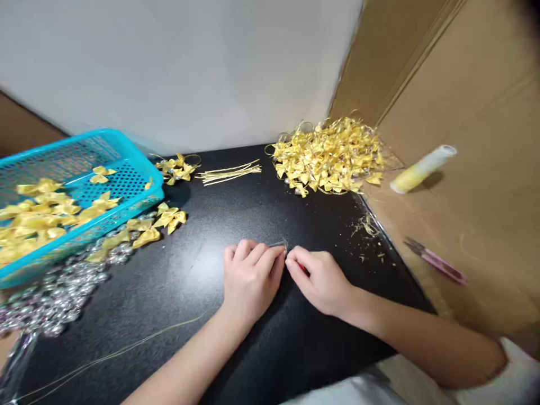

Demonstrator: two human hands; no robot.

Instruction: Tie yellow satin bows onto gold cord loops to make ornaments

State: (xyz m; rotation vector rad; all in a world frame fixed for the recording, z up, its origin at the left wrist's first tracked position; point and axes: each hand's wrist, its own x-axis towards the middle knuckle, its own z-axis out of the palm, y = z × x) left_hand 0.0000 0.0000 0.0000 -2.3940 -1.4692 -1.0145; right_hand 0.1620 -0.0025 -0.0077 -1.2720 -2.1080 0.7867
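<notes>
Over the black tabletop, my left hand [250,277] is closed in a pinch on thin gold thread [126,347]. The thread runs out behind this hand toward the lower left, and fine ends stick up at the fingertips. Just to the right, almost touching, my right hand [323,281] is also closed, thumb and forefinger pressed together by the thread ends. A small red thing [304,270] shows inside its curled fingers; most of it is hidden, so its kind is unclear.
A blue plastic basket [145,194] of yellow ribbon bows stands left, silvery beads [63,292] beside it. Gold strips [230,173] lie at the back, near a heap of yellow bows [329,157]. On the cardboard at right are thread snips [439,263] and a yellow-white tube [422,169].
</notes>
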